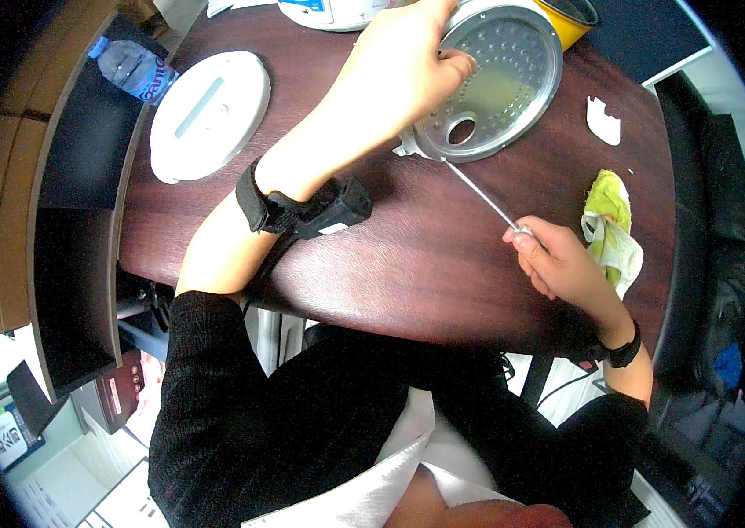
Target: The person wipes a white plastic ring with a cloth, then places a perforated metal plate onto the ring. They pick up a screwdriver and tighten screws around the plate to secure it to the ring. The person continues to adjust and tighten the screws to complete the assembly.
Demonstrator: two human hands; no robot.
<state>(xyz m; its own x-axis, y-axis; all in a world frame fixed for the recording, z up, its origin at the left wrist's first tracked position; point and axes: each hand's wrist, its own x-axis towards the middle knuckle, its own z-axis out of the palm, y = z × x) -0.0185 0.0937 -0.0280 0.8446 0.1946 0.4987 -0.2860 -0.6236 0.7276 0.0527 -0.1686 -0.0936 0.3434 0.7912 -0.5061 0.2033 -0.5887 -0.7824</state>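
Observation:
My left hand (pixel 408 66) reaches to the far side and grips the upper left rim of a round grey metal plate (pixel 513 92). My thumb lies on its face; the fingertips are partly out of view. Dimples cover the plate, with a round hole low on it. My right hand (pixel 557 260) is closed round a screwdriver (pixel 482 195) with a long thin metal shaft, its handle hidden in the fist. The screwdriver's tip meets the plate's lower left edge, beside a torn white scrap (pixel 415 143).
A white round lid (pixel 236 106) with a grey slot lies left, near a water bottle (pixel 131 66). A white tub (pixel 337 12) and a yellow container (pixel 569 31) stand at the far edge. Right are a white broken piece (pixel 603 121) and a green-and-white cloth (pixel 608 211).

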